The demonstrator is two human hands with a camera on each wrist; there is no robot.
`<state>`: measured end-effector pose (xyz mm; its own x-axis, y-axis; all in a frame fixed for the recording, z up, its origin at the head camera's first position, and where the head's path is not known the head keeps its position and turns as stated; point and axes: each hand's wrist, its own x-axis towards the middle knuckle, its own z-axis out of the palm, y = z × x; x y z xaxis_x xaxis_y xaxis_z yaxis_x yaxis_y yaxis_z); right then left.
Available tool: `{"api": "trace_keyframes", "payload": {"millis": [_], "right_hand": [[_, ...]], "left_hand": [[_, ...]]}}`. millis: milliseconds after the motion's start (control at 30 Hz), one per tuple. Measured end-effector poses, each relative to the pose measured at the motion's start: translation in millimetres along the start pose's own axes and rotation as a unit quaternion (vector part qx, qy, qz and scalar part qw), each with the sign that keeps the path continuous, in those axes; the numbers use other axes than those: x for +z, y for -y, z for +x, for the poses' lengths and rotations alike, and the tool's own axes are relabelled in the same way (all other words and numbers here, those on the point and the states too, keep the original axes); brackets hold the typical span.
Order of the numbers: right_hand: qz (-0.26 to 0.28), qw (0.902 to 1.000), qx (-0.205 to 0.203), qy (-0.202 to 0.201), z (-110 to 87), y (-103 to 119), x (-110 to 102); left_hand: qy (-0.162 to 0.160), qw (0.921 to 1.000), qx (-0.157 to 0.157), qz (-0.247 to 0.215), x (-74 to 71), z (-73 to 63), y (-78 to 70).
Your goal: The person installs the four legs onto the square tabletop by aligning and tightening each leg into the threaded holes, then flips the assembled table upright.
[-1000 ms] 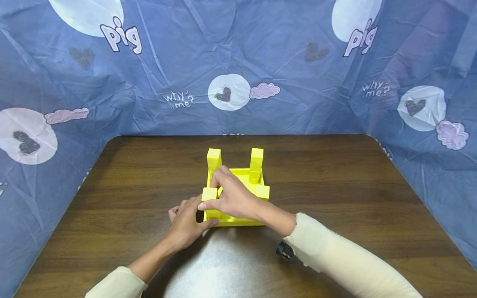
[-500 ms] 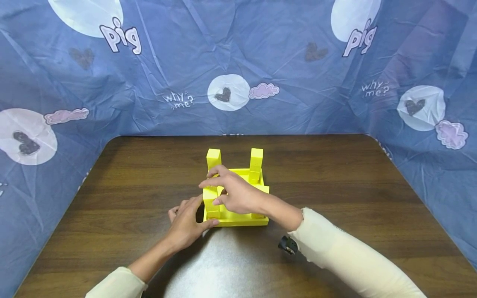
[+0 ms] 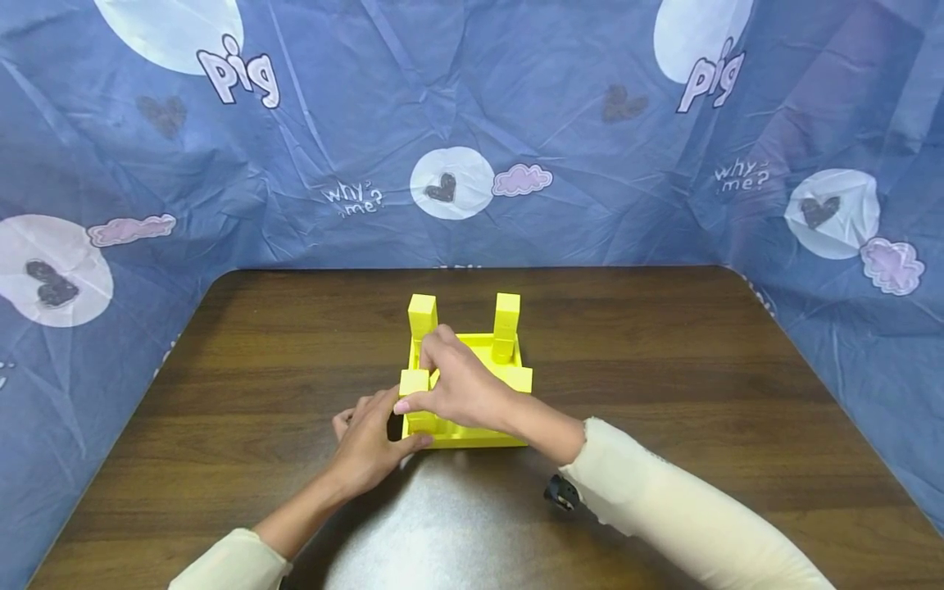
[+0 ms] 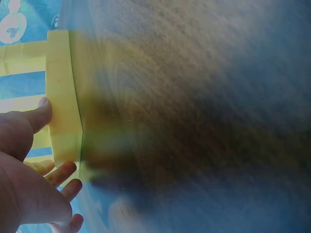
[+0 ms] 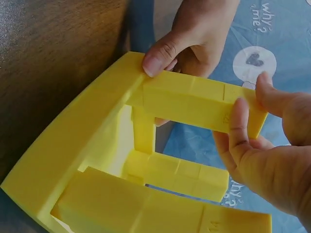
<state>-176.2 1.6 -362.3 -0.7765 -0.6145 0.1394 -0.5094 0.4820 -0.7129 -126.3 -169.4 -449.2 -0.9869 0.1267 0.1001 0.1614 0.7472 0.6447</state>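
A yellow toy table [image 3: 472, 441], or a stool of that shape, lies upside down with block-like legs rising from its corners. My right hand [image 3: 468, 395] pinches the upper end of the near-left leg [image 3: 415, 383] between thumb and fingers. In the right wrist view that leg [image 5: 194, 99] stands in the corner beside the rim [image 5: 92, 111]. My left hand [image 3: 369, 442] holds the same corner, thumb on the front rim and fingers along the left side. The left wrist view shows its thumb and fingertips against the yellow rim [image 4: 63, 87]. The right hand partly hides the tray-like inside.
The far-left leg [image 3: 423, 313], far-right leg [image 3: 506, 319] and near-right leg [image 3: 520, 378] stand upright. All of it rests on a dark wood-grain table [image 3: 649, 344]. A blue printed cloth [image 3: 590, 229] hangs behind and along both sides.
Half a second ago the right fingers were spread loosely above the near-left leg; now they grip it again, much as one second ago. The left hand stays put.
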Motion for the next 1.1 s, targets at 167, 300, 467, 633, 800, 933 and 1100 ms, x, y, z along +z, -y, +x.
{"api": "trace_keyframes", "payload": {"millis": [167, 300, 467, 633, 800, 933, 1100], "right_hand": [[-0.011, 0.9992, 0.02, 0.032, -2.7, 2, -6], [-0.021, 0.9972, 0.0, 0.072, -3.6, 5, -14], [-0.028, 0.9924, -0.042, 0.112, -1.7, 9, -20], [-0.028, 0.9912, -0.05, 0.12, 0.0, 7, -20], [-0.018, 0.9938, -0.039, 0.103, 0.9, 6, -19], [-0.012, 0.9948, -0.044, 0.091, 0.7, 5, -18], [-0.011, 0.9956, -0.049, 0.079, 0.4, 4, -15]], "left_hand": [[-0.004, 1.0, 0.001, 0.005, 0.3, 0.1, 0.3], [-0.001, 1.0, 0.003, 0.005, 0.0, 0.2, -0.1], [0.006, 1.0, 0.002, 0.003, -0.2, 0.3, -0.9], [0.007, 1.0, 0.003, 0.003, 0.2, 0.2, -1.0], [0.003, 1.0, 0.003, 0.002, 0.5, 0.8, -1.1], [0.003, 1.0, 0.003, 0.002, 0.4, 0.4, -1.1], [-0.001, 1.0, 0.004, 0.005, 0.8, 0.2, -0.6]]}}
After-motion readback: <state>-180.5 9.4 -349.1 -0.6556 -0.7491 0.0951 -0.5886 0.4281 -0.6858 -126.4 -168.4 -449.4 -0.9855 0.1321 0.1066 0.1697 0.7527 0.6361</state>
